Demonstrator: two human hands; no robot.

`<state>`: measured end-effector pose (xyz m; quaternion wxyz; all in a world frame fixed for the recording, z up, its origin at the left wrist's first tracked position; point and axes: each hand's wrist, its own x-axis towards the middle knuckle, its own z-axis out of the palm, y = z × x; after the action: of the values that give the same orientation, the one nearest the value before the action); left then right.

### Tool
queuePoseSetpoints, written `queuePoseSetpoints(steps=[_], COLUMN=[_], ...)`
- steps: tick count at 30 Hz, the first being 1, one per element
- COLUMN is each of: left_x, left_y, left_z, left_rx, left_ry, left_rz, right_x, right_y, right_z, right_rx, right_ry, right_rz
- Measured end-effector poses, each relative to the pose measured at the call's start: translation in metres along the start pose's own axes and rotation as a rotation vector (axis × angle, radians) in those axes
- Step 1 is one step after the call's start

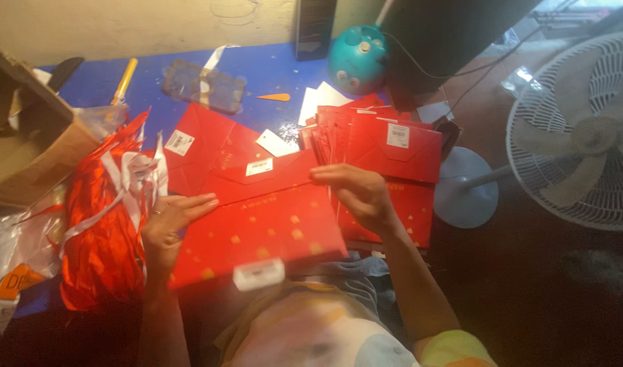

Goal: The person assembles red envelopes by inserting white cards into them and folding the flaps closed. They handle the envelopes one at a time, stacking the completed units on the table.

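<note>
My left hand (167, 219) grips the left edge of a red paper bag (257, 234) with gold squares, lying flat over my lap. On its right top edge my right hand (358, 194) pinches the same bag. A white sticker (258, 274) sits on the bag's near edge. More red bags lie flat behind it (216, 146), and a stack of folded red bags (386, 146) stands to the right of my right hand.
A bundle of red and white ribbon handles (108, 217) lies at left by a cardboard box (26, 143). The blue table (264, 71) holds a clear plastic tray (204, 85), a yellow-handled tool (124, 80) and a teal round device (358, 58). A white fan (576, 132) stands at right.
</note>
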<state>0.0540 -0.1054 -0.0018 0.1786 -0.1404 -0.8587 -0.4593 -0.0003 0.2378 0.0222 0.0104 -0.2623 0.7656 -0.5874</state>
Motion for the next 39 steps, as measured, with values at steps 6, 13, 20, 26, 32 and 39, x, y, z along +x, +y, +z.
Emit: queuePoseSetpoints(steps=[6,13,20,26,32,39], left_x=[0.023,0.061,0.071,0.063,0.051,0.038], left_y=[0.052,0.074,0.068,0.064,0.039,0.002], left_z=[0.041,0.11,0.158,0.168,0.162,0.139], left_rx=[-0.005,-0.059,0.056,0.01,0.038,0.576], left_ry=[-0.022,-0.079,-0.226,-0.268,-0.251,-0.407], left_rz=[0.15,0.403,0.42,0.396,0.232,-0.359], right_x=[-0.059,-0.088,-0.091,-0.076,-0.058,-0.061], right_y=[0.005,-0.005,0.003,0.013,0.023,0.029], right_z=[-0.034,-0.074,-0.078,-0.046,-0.02,-0.014], right_rx=[0.158,-0.184,-0.77,-0.857,-0.873,-0.956], right_ry=[0.379,0.574,0.47,0.287,0.165,0.131], right_rz=[0.14,0.22,0.293,0.322,0.401,0.416])
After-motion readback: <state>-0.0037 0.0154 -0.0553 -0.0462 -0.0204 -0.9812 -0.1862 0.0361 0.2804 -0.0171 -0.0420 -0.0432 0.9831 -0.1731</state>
